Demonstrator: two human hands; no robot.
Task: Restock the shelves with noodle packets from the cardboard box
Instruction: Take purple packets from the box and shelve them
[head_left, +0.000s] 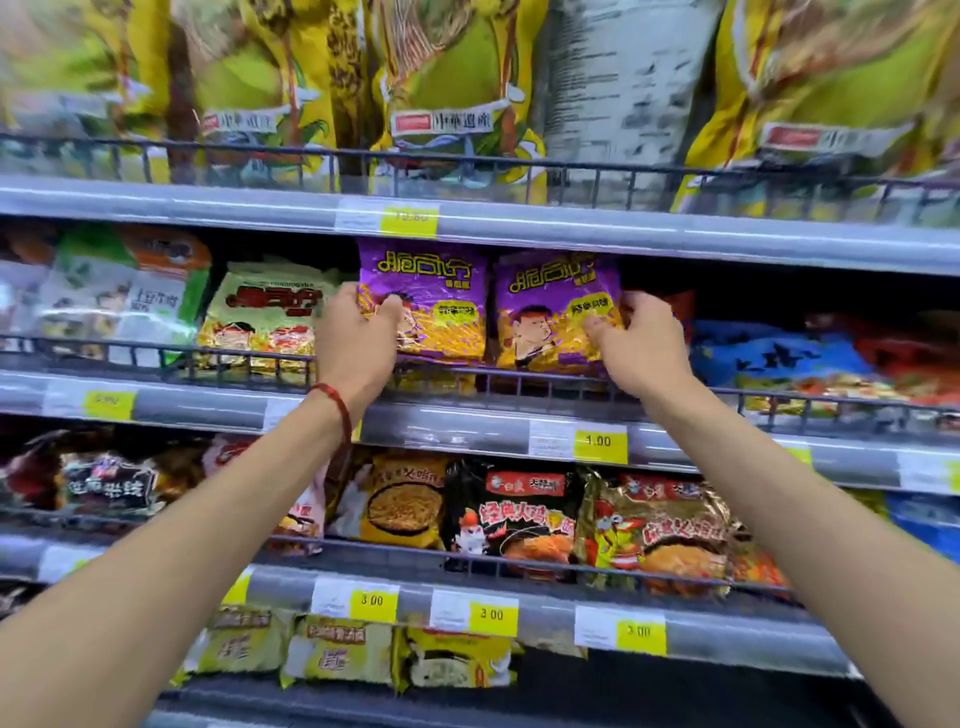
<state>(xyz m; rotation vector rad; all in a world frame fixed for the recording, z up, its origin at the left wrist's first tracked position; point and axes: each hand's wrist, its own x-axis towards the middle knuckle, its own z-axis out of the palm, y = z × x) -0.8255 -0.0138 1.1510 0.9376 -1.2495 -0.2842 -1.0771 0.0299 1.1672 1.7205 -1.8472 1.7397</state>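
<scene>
Two purple noodle packets stand upright side by side on the middle shelf (467, 421), behind its wire rail. My left hand (356, 340) grips the left purple packet (431, 291) by its lower left edge, thumb across the front. My right hand (641, 348) grips the right purple packet (553, 306) at its right edge, thumb pressed on the front and fingers curled behind. A red string bracelet circles my left wrist. The cardboard box is out of view.
A green-and-red noodle packet (270, 306) stands left of the purple ones; blue and red packets (779, 358) lie to the right. Large yellow-green bags (441, 93) fill the upper shelf. Black, yellow and red packets (514, 514) fill the shelves below. Yellow price tags (600, 441) line the shelf edges.
</scene>
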